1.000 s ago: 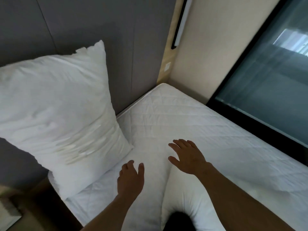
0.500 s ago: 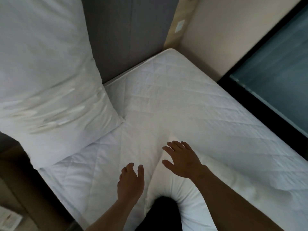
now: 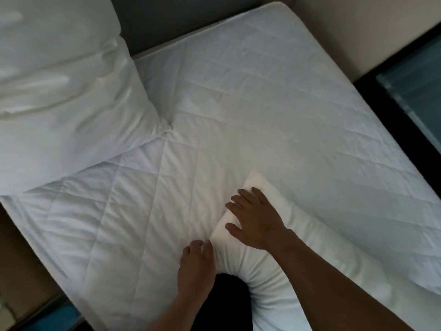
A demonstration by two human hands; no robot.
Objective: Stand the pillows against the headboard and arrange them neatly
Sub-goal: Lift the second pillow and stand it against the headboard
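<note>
One white pillow [image 3: 62,96] stands upright at the left against the grey headboard [image 3: 181,17]. A second white pillow [image 3: 317,259] lies flat on the quilted white mattress [image 3: 274,111] close to me. My right hand [image 3: 256,219] rests on that pillow's near corner with fingers spread, gripping nothing. My left hand [image 3: 195,266] lies beside the pillow's left edge, palm down, fingers loosely together and empty. A dark shape at the bottom hides part of the lying pillow.
A beige wall [image 3: 358,27] runs along the bed's far side, with a dark-framed glass panel [image 3: 415,89] at the right. Brown floor [image 3: 21,266] shows left of the mattress.
The view has tilted downward and moved closer to the bed. My right hand has come down onto the lying pillow's corner; my left hand has moved toward its edge.
</note>
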